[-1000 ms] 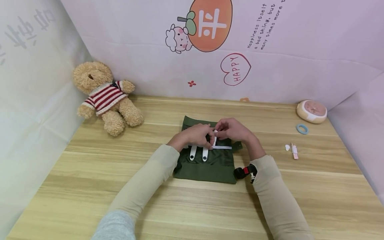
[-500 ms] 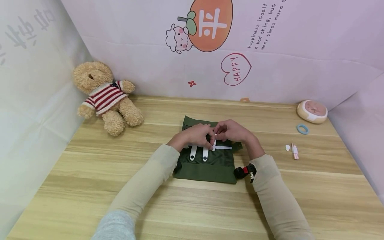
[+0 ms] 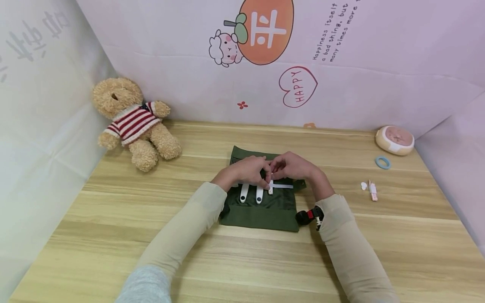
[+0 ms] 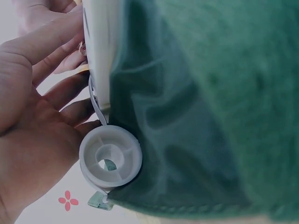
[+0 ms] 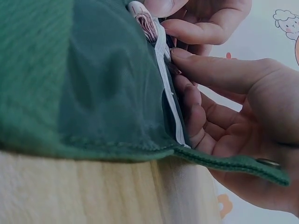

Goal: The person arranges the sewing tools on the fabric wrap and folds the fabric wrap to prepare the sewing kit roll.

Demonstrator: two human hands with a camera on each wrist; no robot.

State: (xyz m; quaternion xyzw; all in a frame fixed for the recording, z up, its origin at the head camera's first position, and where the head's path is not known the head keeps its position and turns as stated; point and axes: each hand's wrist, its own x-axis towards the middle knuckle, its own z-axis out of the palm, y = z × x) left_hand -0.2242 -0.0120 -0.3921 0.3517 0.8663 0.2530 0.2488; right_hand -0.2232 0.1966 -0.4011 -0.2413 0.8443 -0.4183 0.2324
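Green fabric pouch (image 3: pixel 259 219) lies unfolded on the wood-grain table (image 3: pixel 242 261), near the middle, directly under both hands. A white elastic band (image 3: pixel 283 186) crosses its dark lining. One thread bundle (image 3: pixel 270 190), white-wrapped with pinkish strands at its end, runs through the band at a right angle to it, tucked beneath.

Left hand (image 3: pixel 250 171): thumb and forefinger pinch the band beside the bundle; the other fingers lie behind the pouch edge. Right hand (image 3: pixel 293 166): fingertips bent, grasping the bundle's far end; exact contact partly hidden from where I stand.

Left of the bundle, two slender white tools (image 3: pixel 243 195) (image 3: pixel 259 195) lie side by side, a dark dot at each lower end; upper parts hidden by the left hand. I cannot tell what they are. Left wrist view adds a white plastic spool (image 4: pixel 133 158), hollow at the hub, at the pouch edge. A green snap tab (image 3: pixel 300 184) sticks out on the right side.

Surroundings: second thread bundle (image 3: pixel 373 191), pink and white, with a small white piece (image 3: pixel 363 185) just beside it; blue ring (image 3: pixel 382 157); rounded beige-and-pink case (image 3: pixel 395 147) at the back right corner; teddy bear (image 3: pixel 132 124) in a striped sweater against the left wall.
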